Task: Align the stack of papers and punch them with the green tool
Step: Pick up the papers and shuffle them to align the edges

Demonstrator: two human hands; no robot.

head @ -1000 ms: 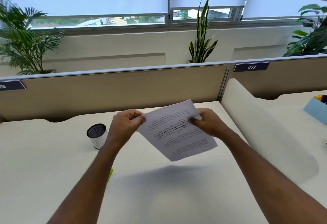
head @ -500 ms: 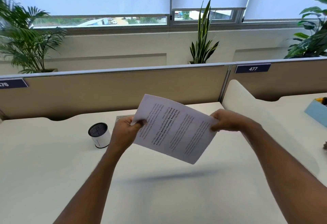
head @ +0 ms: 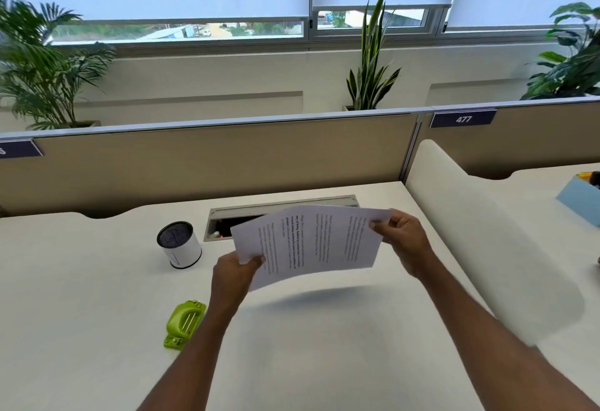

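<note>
Papers are up in the air! The stack of papers (head: 311, 242) hangs above the worktop (head: 324, 345), clear of it, its shadow lying on the surface underneath. The left hand (head: 235, 272) is closed on the near-left corner of the stack, thumb on top, and the right hand (head: 404, 242) is pinched shut on the far-right corner. So it's a diagonal hold, and the sheets sag a little between the two grips.

The green tool (head: 183, 324) waits flat on the worktop, below and to the left of the stack, just beside the left forearm, untouched. Further left of the stack stands a white mesh-topped cup (head: 180, 245), and behind the stack is an open cable slot (head: 279, 216) in the worktop.

The step looks like squaring up. Whether the edges already sit flush is hard to tell from here. To do it well: turn the stack upright, loosen both grips so the sheets can slide, and tap one edge down on the bare worktop beneath the stack, then the neighbouring edge. Keep clear of that slot, since a corner could catch there. Only then bring it over to the punch.
</note>
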